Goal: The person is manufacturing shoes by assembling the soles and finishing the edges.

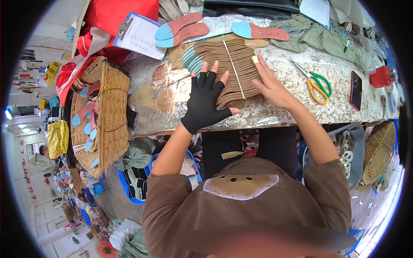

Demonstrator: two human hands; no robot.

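A bundle of brown insoles [214,56] with pale green ends lies on the workbench, bound by a light-coloured band [232,68]. My left hand [203,102], in a black fingerless glove, rests with spread fingers over the bundle's near left side. Against its right end lies my right hand [272,87], bare and with fingers stretched out. Pale tape wraps one of its fingertips. Neither hand is closed around anything. Beyond the bundle are two red and blue insoles [186,29] and, farther right, another red and blue insole [260,32].
Scissors [315,84] with green and yellow handles and a phone [355,90] lie to the right. A clipboard [141,37] sits at the back left. A wicker basket [112,116] holding insoles stands beside the bench's left edge. Grey-green cloth [312,41] covers the back right.
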